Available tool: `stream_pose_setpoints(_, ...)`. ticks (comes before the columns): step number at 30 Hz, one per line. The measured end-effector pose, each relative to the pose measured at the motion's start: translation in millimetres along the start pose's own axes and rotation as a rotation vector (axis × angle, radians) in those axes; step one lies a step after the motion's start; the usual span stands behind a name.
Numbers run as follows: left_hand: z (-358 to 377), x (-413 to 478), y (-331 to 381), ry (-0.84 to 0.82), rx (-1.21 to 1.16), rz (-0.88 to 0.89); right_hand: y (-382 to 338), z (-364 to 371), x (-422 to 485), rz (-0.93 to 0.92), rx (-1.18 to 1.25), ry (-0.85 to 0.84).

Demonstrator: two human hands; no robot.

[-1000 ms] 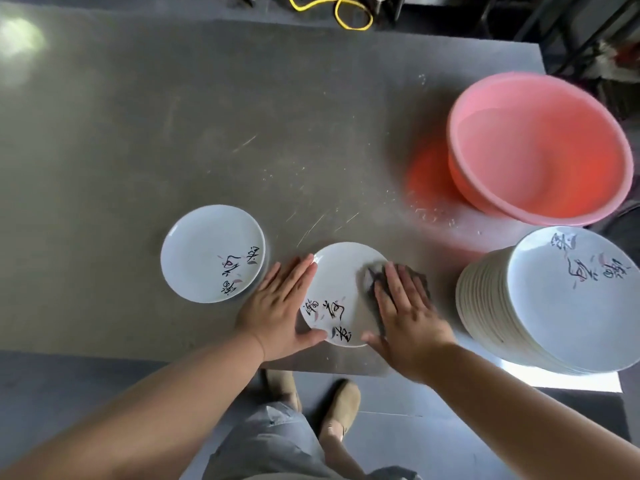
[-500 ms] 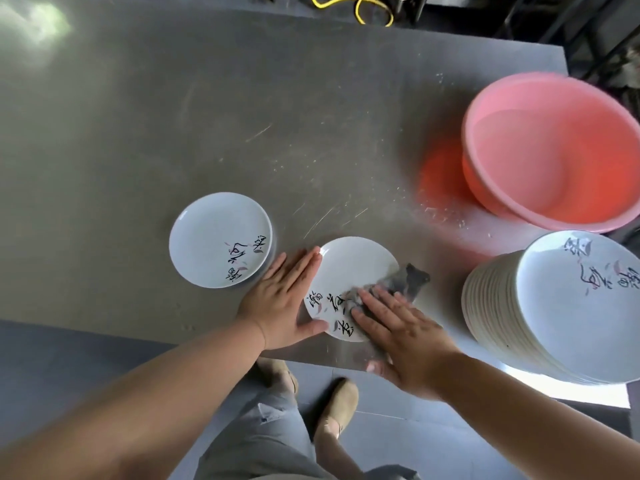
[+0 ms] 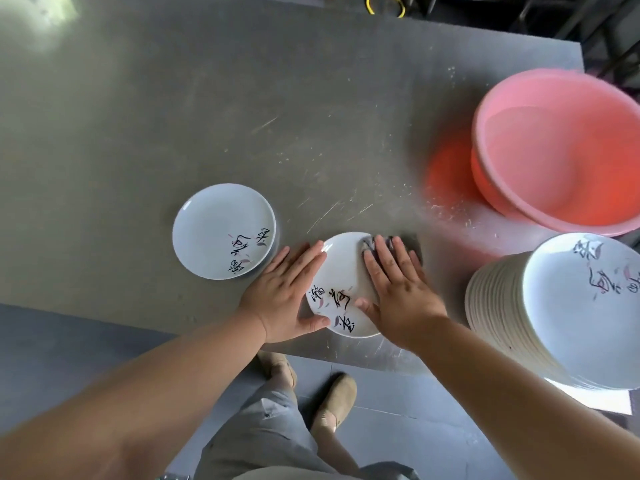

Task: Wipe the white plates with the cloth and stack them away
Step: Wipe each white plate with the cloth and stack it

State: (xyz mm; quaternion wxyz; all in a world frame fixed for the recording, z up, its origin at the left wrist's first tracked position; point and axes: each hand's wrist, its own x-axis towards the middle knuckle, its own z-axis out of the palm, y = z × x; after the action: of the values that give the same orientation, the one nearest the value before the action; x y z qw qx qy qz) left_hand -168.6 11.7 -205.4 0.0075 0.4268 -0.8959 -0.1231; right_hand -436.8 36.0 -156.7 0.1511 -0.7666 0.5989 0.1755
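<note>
The plate being wiped (image 3: 341, 271) lies flat near the front edge of the grey table (image 3: 173, 116), between the two hands. It is white with dark brush-style characters and small pink marks on its near half.

The right hand (image 3: 398, 292) lies flat, palm down, fingers extended and spread, covering the plate's right portion. Under its fingertips sits a dark grey cloth (image 3: 412, 245), pressed onto the plate's far right rim and spilling onto the table beyond. The hand presses the cloth rather than clasping it. Most of the cloth is hidden beneath the fingers; its full outline cannot be made out.

The left hand (image 3: 287, 299) is likewise flat and open, resting against the plate's left edge with the thumb along the near rim, bracing it.

Left of the left hand, just apart from its fingertips, a second plate (image 3: 221, 226) with the same markings lies alone. Whether more plates lie beneath it cannot be told.

Right of the right hand stands a tall stack of plates (image 3: 554, 306), leaning and cut off by the right frame edge.

Beyond the stack, a pink basin (image 3: 554, 150) sits on the table, also cut off at the right. Whether its interior holds water cannot be told.

Below the table edge, grey trousers (image 3: 263, 434) and tan shoes (image 3: 336, 400) are visible.
</note>
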Motion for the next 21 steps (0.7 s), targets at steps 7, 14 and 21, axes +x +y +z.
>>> stream_pose_setpoints(7, 0, 0, 1, 0.024, -0.003, -0.02, -20, -15, 31, -0.1, 0.047, 0.011)
stream_pose_setpoints(14, -1, 1, 1, 0.005, 0.0, -0.038, -25, 16, -44, 0.138, 0.123, 0.01)
stream_pose_setpoints(21, -2, 1, 1, 0.003, 0.012, -0.044, -8, -7, 3, 0.135, 0.138, -0.015)
